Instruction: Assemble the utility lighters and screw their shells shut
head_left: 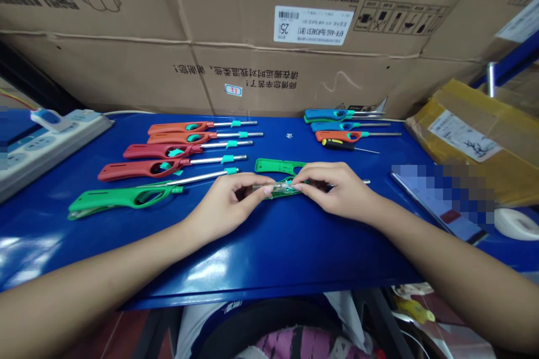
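Near the middle of the blue table, my left hand [236, 199] pinches a small clear fuel tank [274, 187] between thumb and fingers. My right hand [332, 186] is closed at the tank's right end, its thumb and fingertip on a small part I cannot make out. Just behind the hands lies one green lighter shell half [273, 166]. Under the fingers shows another green lighter piece [290, 193], mostly covered. A metal tube tip [367, 182] sticks out past my right hand.
At left lie a green lighter [105, 201], red lighters [135, 169] and orange lighters [179, 128]. Blue lighters [326, 114], an orange lighter [334, 135] and a screwdriver [337, 145] lie back right. A power strip [54, 143], phone [429, 199], tape roll [516, 223] and yellow package [455, 140] flank them. Cardboard [240, 22] stands behind.
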`<action>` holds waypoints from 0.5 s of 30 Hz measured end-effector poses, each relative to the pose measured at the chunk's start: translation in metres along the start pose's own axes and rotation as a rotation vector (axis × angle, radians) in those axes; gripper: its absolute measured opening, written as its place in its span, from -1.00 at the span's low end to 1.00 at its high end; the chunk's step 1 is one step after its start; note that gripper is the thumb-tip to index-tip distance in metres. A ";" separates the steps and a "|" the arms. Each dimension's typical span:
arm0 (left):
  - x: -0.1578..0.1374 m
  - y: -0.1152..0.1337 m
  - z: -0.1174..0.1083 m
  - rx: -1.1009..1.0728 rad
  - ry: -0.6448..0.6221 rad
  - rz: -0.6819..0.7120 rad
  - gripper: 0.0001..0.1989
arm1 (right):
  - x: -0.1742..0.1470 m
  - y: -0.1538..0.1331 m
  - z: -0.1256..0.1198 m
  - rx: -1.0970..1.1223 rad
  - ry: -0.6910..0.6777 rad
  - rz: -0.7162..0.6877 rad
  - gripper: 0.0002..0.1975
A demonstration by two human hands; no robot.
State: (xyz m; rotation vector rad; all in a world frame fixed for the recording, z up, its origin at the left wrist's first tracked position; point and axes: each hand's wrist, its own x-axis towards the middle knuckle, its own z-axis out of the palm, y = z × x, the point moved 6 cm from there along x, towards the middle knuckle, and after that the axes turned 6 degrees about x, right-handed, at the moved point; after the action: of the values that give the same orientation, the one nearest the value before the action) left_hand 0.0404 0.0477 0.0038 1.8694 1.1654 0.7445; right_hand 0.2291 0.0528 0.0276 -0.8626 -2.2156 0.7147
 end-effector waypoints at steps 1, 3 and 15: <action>0.000 0.000 0.000 -0.002 -0.001 0.001 -0.70 | 0.000 0.000 0.000 -0.001 -0.008 -0.012 -0.85; 0.000 0.000 0.000 0.004 0.001 0.006 -0.71 | -0.001 -0.002 0.000 0.004 -0.027 -0.037 -0.85; -0.002 0.004 -0.002 0.082 0.022 0.094 -0.74 | -0.002 -0.005 0.004 -0.007 -0.051 -0.048 -0.87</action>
State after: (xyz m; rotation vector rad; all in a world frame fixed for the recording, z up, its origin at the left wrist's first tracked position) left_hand 0.0403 0.0450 0.0083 1.9999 1.1431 0.7818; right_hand 0.2253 0.0473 0.0281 -0.8000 -2.2773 0.7135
